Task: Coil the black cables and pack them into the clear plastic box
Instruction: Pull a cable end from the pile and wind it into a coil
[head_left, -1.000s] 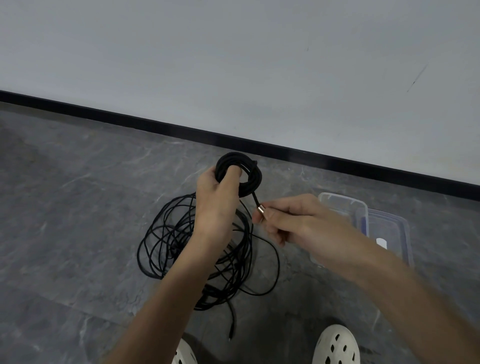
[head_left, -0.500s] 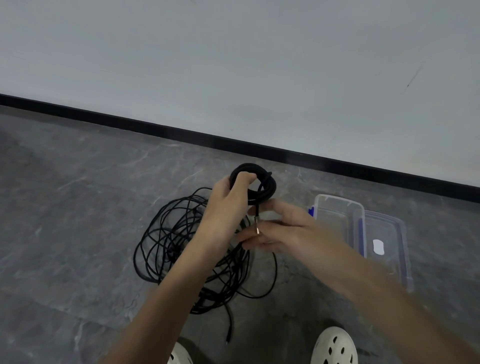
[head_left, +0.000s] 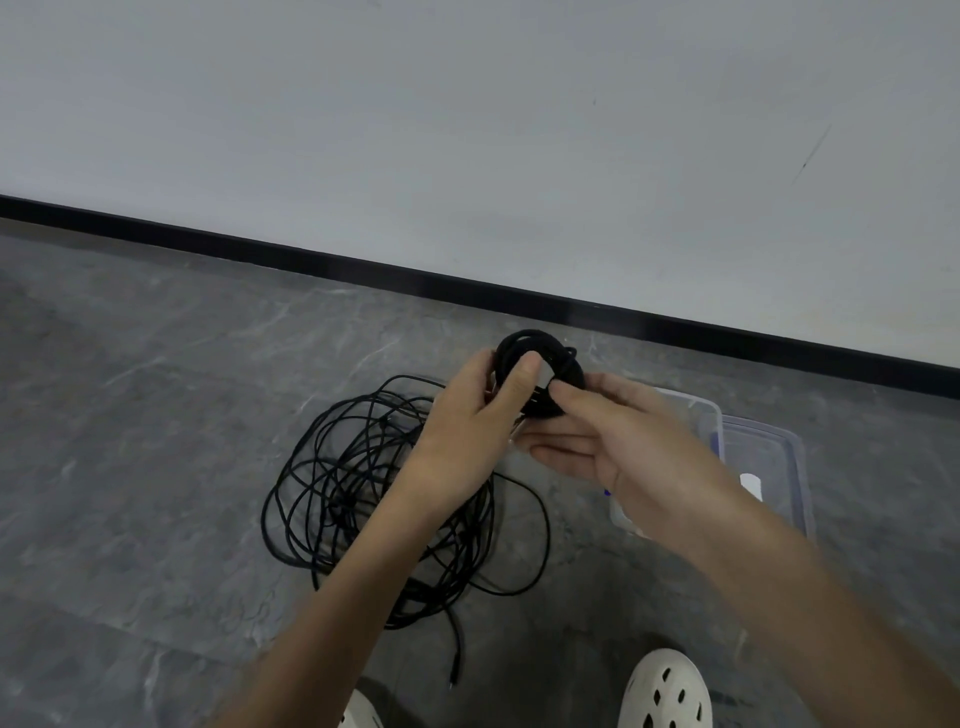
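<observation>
— The coil (head_left: 540, 358)?
— Tight, round black ring, gripped by the left hand (head_left: 467, 431), thumb in its hole; the right hand (head_left: 628, 457) pinches its rim. Loose cables (head_left: 363, 493) sprawl on the stone floor (head_left: 156, 415), beside the clear plastic box (head_left: 701, 415).

Loose cable tangle (head_left: 358, 488) beside clear box (head_left: 693, 401)

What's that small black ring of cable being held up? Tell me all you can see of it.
The coiled cable is a small, tight ring of many turns of thin matte black cord, held upright above the grey floor. The left hand grips its left side, thumb across the opening; the right hand pinches its lower right edge. I cannot make out its ends.
</observation>
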